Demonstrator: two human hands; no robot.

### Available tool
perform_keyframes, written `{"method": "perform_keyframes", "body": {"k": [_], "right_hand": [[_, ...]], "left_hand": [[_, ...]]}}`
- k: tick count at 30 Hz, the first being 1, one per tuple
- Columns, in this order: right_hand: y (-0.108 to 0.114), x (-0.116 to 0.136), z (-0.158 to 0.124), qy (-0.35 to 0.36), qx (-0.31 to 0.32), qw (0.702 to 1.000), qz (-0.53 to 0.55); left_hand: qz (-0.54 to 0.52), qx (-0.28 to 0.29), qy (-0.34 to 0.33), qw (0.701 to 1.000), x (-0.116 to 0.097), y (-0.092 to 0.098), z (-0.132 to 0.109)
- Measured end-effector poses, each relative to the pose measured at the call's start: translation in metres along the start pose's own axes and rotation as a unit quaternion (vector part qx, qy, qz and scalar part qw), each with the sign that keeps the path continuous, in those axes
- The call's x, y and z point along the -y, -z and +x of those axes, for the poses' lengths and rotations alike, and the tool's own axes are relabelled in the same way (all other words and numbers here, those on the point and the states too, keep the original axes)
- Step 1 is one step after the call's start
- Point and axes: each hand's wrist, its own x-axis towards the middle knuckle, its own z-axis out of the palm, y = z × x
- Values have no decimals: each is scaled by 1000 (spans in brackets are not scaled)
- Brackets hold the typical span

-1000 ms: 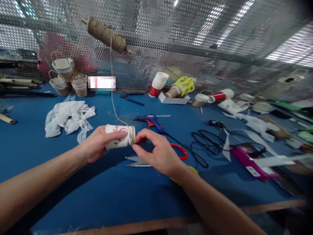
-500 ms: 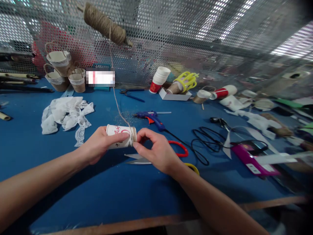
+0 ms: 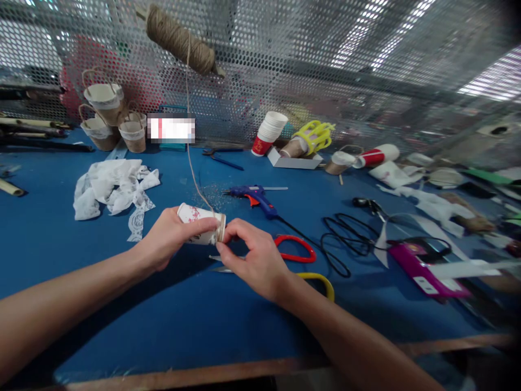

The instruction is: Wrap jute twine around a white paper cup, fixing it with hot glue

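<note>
A white paper cup (image 3: 194, 214) with a pink print lies on its side in my left hand (image 3: 169, 236), the thumb along its wall. Twine (image 3: 194, 179) runs down from the spool (image 3: 179, 41) and wraps round the cup's right end. My right hand (image 3: 256, 255) is closed, thumb and forefinger pinching that end of the cup; the twine under these fingertips is partly hidden. Beneath the right hand lie scissors (image 3: 299, 255) with red and yellow handles. Just beyond the hands a blue glue gun (image 3: 254, 196) rests on the table.
White lace (image 3: 109, 184) lies in a heap at left, before several twine-covered cups (image 3: 103, 103). Pliers (image 3: 223, 155), stacked paper cups (image 3: 269, 133) and a small white box (image 3: 293, 159) stand at the back. Black cable (image 3: 345, 233) and a magenta power strip (image 3: 425, 271) are at right.
The view has shifted slightly. The cup has tilted a little, its right end lower, and the right hand's fingers have shifted slightly at that end. Both hands keep their hold.
</note>
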Motion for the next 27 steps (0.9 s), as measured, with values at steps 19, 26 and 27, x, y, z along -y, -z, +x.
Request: {"method": "perform_keyframes", "body": {"k": [19,26,27], "right_hand": [[0,-2,4,-59,19,996,63],[3,-5,5,-59,-15,994,95],[3,-6,5,-58,-18,993,99]], "left_hand": [[22,30,-6,999,2,7,6],[130,66,-90,985,5,17,12],[143,62,-103,982,5,18,12]]}}
